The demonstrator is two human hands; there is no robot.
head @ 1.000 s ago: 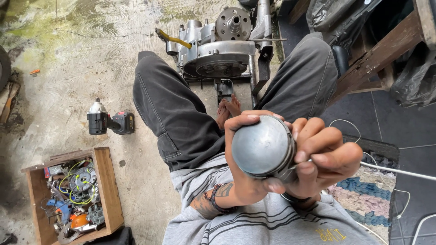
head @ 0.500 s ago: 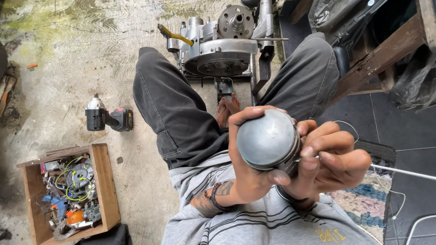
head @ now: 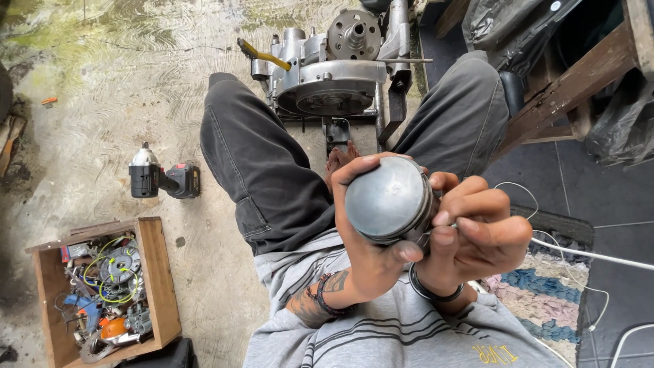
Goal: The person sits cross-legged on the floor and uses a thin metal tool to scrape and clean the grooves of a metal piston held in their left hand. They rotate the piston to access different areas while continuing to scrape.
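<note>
1. Wooden crate (head: 160,272) of tangled parts sits far left on the concrete, an impact wrench (head: 162,180) above it.
2. The left hand (head: 364,255) wraps the grey piston (head: 388,199) (crown up), above the lap.
3. The right hand (head: 477,232) pinches its side; an engine case (head: 327,71) lies beyond.

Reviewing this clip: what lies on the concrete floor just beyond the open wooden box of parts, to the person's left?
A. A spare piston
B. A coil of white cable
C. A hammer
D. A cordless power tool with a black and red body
D: a cordless power tool with a black and red body lies on its side on the bare floor, just past the far edge of the wooden box, apart from it.
</note>
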